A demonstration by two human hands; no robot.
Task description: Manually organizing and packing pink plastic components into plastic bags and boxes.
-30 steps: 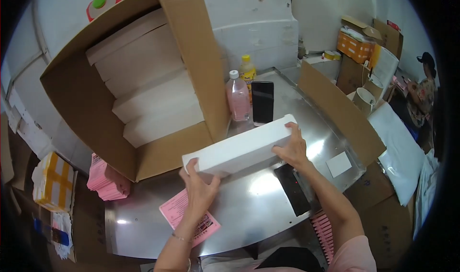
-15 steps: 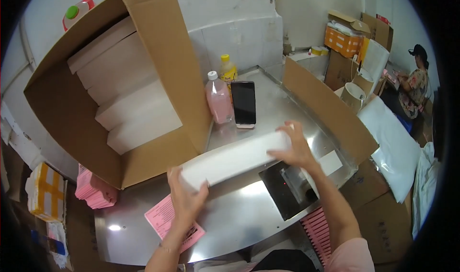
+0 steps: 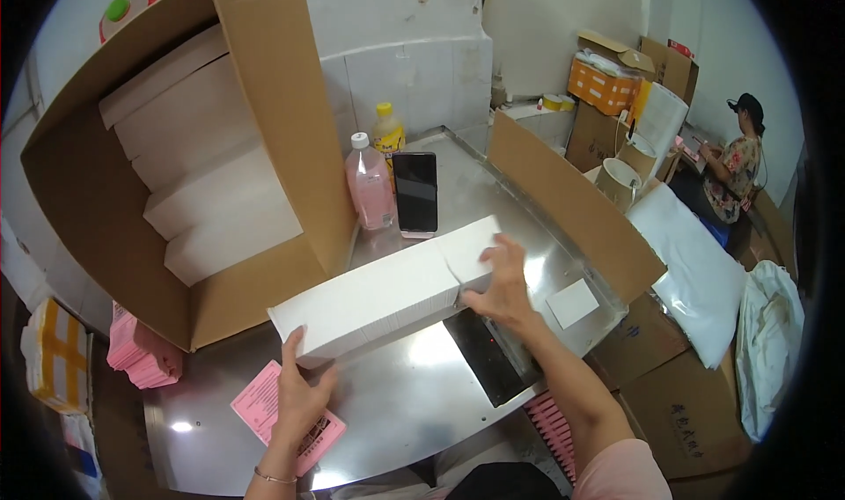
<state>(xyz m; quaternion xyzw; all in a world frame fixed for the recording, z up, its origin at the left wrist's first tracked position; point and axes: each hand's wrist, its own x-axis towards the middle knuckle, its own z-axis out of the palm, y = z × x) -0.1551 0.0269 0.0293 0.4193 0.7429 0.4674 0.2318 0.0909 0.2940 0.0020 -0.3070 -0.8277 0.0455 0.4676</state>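
A long row of white cards (image 3: 378,302), pressed together on edge like a block, lies slantwise between my hands above the metal table. My left hand (image 3: 304,394) grips its left end, with fingers and thumb bent round the corner. Close to the right end, my right hand (image 3: 503,289) holds the row, thumb low on the near side and fingers at the end. A narrow gap parts the last cards from the others there. Under my left wrist lies a pink printed leaflet (image 3: 257,400), partly covered by the hand.
An open carton (image 3: 282,148) with white blocks stands at left. Behind the cards are a pink bottle (image 3: 370,187), a yellow-capped bottle (image 3: 387,130) and a propped phone (image 3: 415,192). A black flat device (image 3: 484,359) and a white card (image 3: 572,303) lie right. A person (image 3: 735,165) sits far right.
The row of cards has come lower and to the left in view, and a gap now shows near its right end. My view has shifted slightly right.
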